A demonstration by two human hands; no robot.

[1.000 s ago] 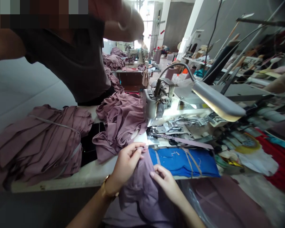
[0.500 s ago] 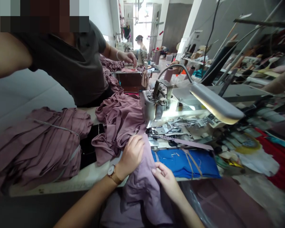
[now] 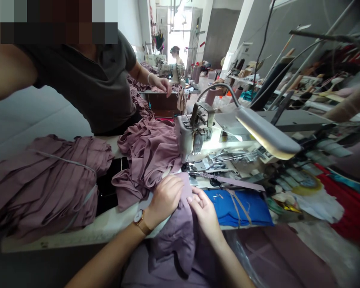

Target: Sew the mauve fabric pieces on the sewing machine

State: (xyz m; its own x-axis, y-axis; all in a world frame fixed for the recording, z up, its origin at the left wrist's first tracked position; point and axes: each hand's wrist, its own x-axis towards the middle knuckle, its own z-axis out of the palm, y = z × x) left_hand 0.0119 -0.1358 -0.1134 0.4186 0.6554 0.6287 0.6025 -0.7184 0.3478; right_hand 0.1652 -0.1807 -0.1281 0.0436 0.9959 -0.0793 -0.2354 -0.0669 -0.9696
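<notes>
A mauve fabric piece [image 3: 180, 236] hangs from the table's front edge into my lap. My left hand [image 3: 165, 198], with a watch on its wrist, is closed on the fabric's upper edge just in front of the sewing machine [image 3: 195, 134]. My right hand [image 3: 204, 212] pinches the same fabric right beside it, the fingertips of both hands almost touching. A mauve strap [image 3: 234, 182] runs from the machine's needle area to the right over a blue cloth [image 3: 243, 208].
Piles of mauve garments lie at the left [image 3: 45, 184] and behind my hands [image 3: 150, 150]. A person in a dark shirt [image 3: 90, 84] stands at the table's far side, reaching back. A lit lamp [image 3: 267, 134] hangs over the machine. Clutter and red cloth [image 3: 351, 208] fill the right.
My right hand has moved up to meet the left at the fabric's edge. The standing person's arm came down and now reaches towards the table behind.
</notes>
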